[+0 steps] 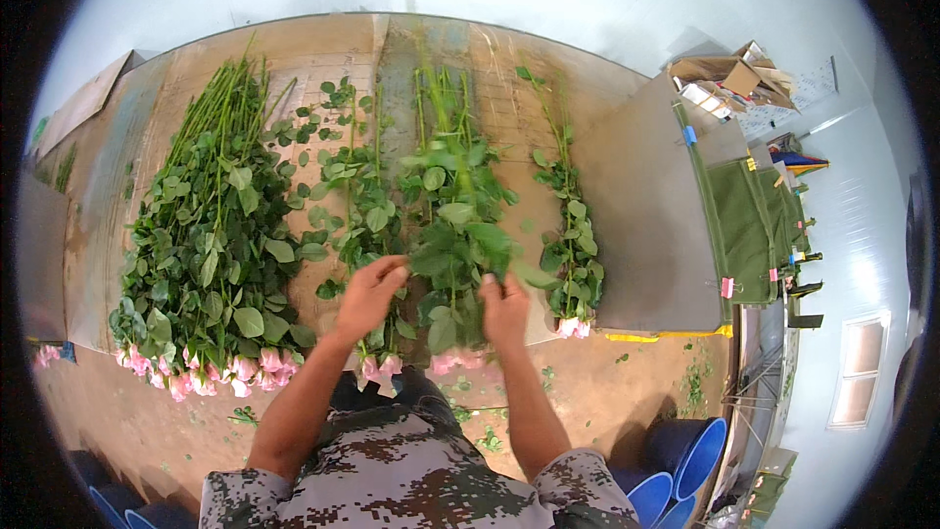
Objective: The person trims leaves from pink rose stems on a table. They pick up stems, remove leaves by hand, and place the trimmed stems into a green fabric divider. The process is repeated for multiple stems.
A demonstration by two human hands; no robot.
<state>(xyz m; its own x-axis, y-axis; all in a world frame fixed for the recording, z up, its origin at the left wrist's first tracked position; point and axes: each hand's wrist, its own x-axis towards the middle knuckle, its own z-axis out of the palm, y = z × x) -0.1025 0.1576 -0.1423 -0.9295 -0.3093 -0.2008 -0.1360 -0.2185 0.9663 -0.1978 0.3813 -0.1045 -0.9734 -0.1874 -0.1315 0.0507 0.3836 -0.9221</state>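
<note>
Pink roses with long leafy stems lie on the worktable (514, 125), their heads towards me. Between my hands is a rose bunch (455, 228); some of its stems, leaves and pink heads (459, 360) are blurred by movement. My left hand (371, 297) is at the bunch's left edge, thumb and fingertips close together by the leaves. On the other side, my right hand (505, 312) has its thumb and fingers against the foliage. Leaves and blur hide whether either hand grips a stem. A smaller rose group (371, 220) lies just beyond my left hand.
A large rose pile (213, 235) covers the table's left part. A narrow rose bunch (569, 235) lies beside the grey panel (646, 213) at right. Blue buckets (698, 459) stand on the floor at lower right, with more buckets (117, 503) at lower left.
</note>
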